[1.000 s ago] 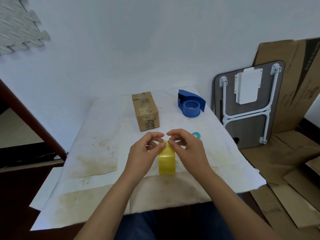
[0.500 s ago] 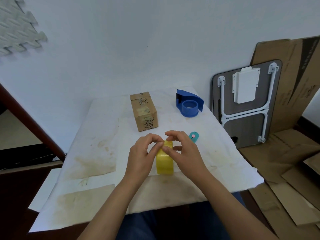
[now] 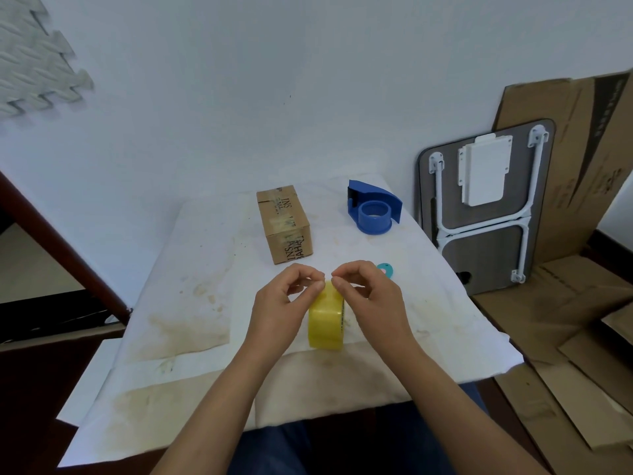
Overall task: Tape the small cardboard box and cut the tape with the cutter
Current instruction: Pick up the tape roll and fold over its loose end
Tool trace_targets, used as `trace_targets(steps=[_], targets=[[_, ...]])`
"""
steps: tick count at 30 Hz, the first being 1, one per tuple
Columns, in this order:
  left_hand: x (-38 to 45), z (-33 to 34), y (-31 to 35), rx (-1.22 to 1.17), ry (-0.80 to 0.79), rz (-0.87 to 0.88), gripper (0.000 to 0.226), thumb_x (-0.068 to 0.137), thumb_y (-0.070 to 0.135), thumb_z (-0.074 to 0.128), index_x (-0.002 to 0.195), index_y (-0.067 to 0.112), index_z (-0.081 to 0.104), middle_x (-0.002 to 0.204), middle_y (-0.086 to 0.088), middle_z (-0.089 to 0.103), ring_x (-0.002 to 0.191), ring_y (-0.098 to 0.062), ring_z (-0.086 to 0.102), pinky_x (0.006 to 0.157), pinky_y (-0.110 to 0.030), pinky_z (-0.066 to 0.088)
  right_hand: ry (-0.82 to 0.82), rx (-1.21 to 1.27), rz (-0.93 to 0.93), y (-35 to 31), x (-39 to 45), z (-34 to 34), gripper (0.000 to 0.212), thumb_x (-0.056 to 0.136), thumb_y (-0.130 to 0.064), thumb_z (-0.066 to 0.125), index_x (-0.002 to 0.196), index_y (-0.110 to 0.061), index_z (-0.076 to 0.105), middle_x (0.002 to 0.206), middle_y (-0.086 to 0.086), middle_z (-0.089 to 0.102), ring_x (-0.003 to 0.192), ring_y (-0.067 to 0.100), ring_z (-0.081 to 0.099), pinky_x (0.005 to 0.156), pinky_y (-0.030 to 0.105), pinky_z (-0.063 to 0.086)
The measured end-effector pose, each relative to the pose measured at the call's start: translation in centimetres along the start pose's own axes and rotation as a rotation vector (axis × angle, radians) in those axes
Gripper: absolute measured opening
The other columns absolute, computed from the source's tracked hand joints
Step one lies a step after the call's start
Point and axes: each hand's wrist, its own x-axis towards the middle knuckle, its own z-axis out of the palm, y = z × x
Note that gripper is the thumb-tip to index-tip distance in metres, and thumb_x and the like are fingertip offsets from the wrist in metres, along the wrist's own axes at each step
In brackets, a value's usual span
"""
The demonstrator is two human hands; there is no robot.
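Yellow tape roll (image 3: 325, 320) upright, left hand (image 3: 284, 303) and right hand (image 3: 370, 296) pinching its top edge

My left hand (image 3: 281, 303) and right hand (image 3: 371, 298) crowd the top of the upright yellow tape roll (image 3: 325, 318), which fills the gap between them. Straight ahead of my left hand the small brown cardboard box (image 3: 284, 223) blocks the way forward; to the left of that hand the stained white cloth of the counter (image 3: 191, 303) lies open out to its edge. Just beyond my right hand lies a small teal ring-ended cutter (image 3: 385, 270), partly hidden by my fingers. Further ahead and right stands the blue plastic tape dispenser (image 3: 373, 212), with bare cloth between it and the box. To my right hand's right the counter is bare to its edge.
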Motion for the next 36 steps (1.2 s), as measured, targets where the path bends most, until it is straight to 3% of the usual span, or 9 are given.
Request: trace_targets(steps=[10,16,24,28,33,36], targets=[[0.4,-0.28,0.13,-0.018,-0.014,-0.053,0.012,0.089,0.021,0.067,0.087,0.033,0.07,0.086,0.02,0.07,0.081,0.001,0.063,0.078,-0.02,0.047,-0.073,-0.164,-0.025,-0.29,0.31,-0.33,0.015,0.089,-0.024,0.064,0.103,-0.029,0.064,0.084,-0.018,0.064,0.087,0.002,0.062,0.073,0.01,0.049],[0.44,-0.66,0.49,0.049,-0.032,-0.02,0.015,0.09,0.019,0.066,0.084,0.034,0.069,0.09,0.016,0.069,0.08,0.001,0.061,0.066,-0.005,0.043,-0.073,-0.198,-0.046,-0.46,0.5,-0.68,0.013,0.09,-0.022,0.063,0.102,-0.026,0.059,0.084,-0.015,0.063,0.086,0.001,0.062,0.073,0.008,0.048],[0.51,-0.51,0.23,0.087,0.007,-0.005,0.013,0.089,0.02,0.067,0.092,0.032,0.07,0.084,0.013,0.07,0.075,-0.005,0.058,0.066,-0.008,0.044,-0.087,-0.232,-0.078,-0.49,0.57,-0.53,0.01,0.091,-0.021,0.062,0.092,-0.028,0.055,0.083,-0.023,0.059,0.083,-0.005,0.059,0.073,0.006,0.048],[0.67,-0.75,0.45,0.045,-0.02,-0.05,0.021,0.089,0.027,0.067,0.105,0.038,0.06,0.083,0.01,0.071,0.069,-0.004,0.059,0.065,-0.014,0.047,-0.09,-0.205,-0.096,-0.34,0.54,-0.67,0.009,0.091,-0.016,0.062,0.089,-0.025,0.06,0.084,-0.021,0.062,0.088,-0.004,0.058,0.074,0.005,0.047],[0.81,-0.78,0.31,0.056,-0.012,-0.046,0.008,0.088,0.026,0.068,0.087,0.032,0.062,0.079,0.012,0.068,0.062,0.0,0.053,0.059,-0.012,0.042,-0.086,-0.207,-0.109,-0.23,0.74,-0.55,0.013,0.09,-0.013,0.062,0.092,-0.024,0.067,0.088,-0.02,0.065,0.092,-0.005,0.059,0.075,0.005,0.046],[0.93,-0.84,0.0,0.025,-0.01,-0.063,0.01,0.087,0.025,0.07,0.086,0.035,0.069,0.078,0.014,0.069,0.063,-0.005,0.051,0.058,-0.015,0.041,-0.083,-0.217,-0.098,-0.25,0.75,-0.51,0.014,0.089,-0.013,0.063,0.094,-0.026,0.067,0.088,-0.02,0.064,0.092,-0.005,0.059,0.074,0.005,0.047]])
